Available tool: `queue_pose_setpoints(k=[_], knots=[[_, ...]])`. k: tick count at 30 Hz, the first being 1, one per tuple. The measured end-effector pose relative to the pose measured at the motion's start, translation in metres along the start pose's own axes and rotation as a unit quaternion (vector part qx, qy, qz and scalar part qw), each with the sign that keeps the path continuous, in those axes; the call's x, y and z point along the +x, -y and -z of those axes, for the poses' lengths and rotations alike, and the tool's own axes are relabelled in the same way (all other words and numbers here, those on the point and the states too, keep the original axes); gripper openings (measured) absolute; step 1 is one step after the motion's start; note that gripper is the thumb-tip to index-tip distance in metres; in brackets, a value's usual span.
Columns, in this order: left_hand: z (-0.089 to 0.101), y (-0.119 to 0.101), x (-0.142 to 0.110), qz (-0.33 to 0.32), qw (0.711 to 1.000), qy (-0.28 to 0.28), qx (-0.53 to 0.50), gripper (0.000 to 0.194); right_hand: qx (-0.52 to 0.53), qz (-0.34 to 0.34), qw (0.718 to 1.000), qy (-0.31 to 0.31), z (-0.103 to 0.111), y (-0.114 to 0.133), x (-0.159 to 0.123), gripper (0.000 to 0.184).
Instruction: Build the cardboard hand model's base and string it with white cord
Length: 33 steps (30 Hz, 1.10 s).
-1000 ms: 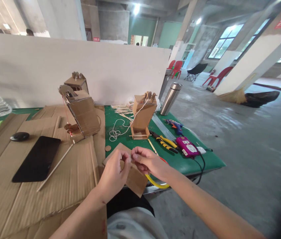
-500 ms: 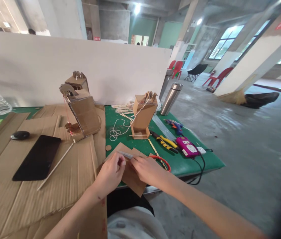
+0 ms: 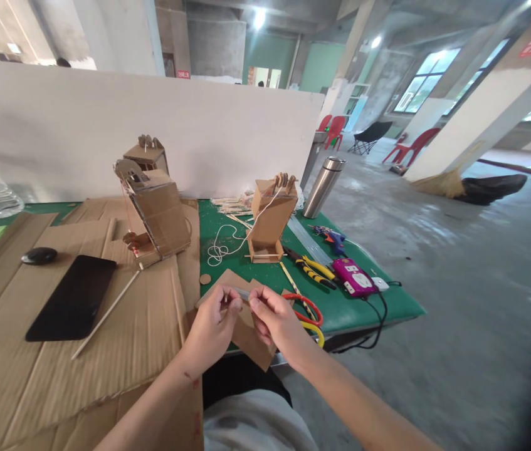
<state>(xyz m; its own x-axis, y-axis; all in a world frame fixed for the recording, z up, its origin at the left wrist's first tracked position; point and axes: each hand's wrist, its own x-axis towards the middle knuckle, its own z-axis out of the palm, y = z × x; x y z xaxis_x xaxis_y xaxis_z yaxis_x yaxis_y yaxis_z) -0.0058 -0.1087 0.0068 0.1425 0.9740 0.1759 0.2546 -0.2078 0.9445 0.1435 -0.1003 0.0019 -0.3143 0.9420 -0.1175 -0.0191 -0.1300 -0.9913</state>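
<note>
My left hand is closed in a pinch over a piece of brown cardboard at the table's front edge. Close beside it, my right hand has thumb and fingers pressed together. Between the fingertips shows a thin grey strip; its kind is unclear, and the fingers hide its ends and whatever they pinch. Scissors with red and yellow handles lie right of my right hand. A small cardboard disc rests beyond my left hand.
A cardboard model with white string stands ahead; another cardboard model is on the left. Pliers, a purple power socket, a glue gun and a steel flask are right. A phone lies left.
My right hand has drawn back and turned, its fingers now pinched instead of lying flat over the cardboard. The scissors' yellow handle has come into sight. My left hand has shifted slightly.
</note>
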Motion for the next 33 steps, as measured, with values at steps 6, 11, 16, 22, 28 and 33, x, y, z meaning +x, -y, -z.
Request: queue_pose_setpoints(k=[6,11,16,22,28,33], knots=[[-0.009,-0.006,0.0,0.02,0.993,-0.003,-0.119,0.026,-0.017,0.12,0.99,-0.076,-0.012,-0.002,0.003,0.023],[-0.009,0.001,0.0,0.02,0.992,-0.024,-0.125,0.025,-0.015,0.083,0.993,-0.082,-0.015,-0.003,0.004,0.023],[-0.009,0.005,0.0,0.014,0.991,-0.047,-0.127,0.023,0.041,0.03,0.995,-0.09,-0.017,-0.002,0.002,0.028],[-0.006,0.003,-0.003,-0.023,0.995,-0.073,-0.06,0.02,0.09,-0.012,0.993,-0.073,-0.016,0.003,0.002,0.03],[-0.008,0.006,-0.004,-0.051,0.993,-0.106,0.009,0.018,0.2,-0.042,0.976,-0.074,-0.02,0.004,0.005,0.03],[-0.012,0.001,-0.005,-0.045,0.991,-0.127,0.009,0.019,0.297,-0.042,0.949,-0.099,-0.029,0.003,0.008,0.029]])
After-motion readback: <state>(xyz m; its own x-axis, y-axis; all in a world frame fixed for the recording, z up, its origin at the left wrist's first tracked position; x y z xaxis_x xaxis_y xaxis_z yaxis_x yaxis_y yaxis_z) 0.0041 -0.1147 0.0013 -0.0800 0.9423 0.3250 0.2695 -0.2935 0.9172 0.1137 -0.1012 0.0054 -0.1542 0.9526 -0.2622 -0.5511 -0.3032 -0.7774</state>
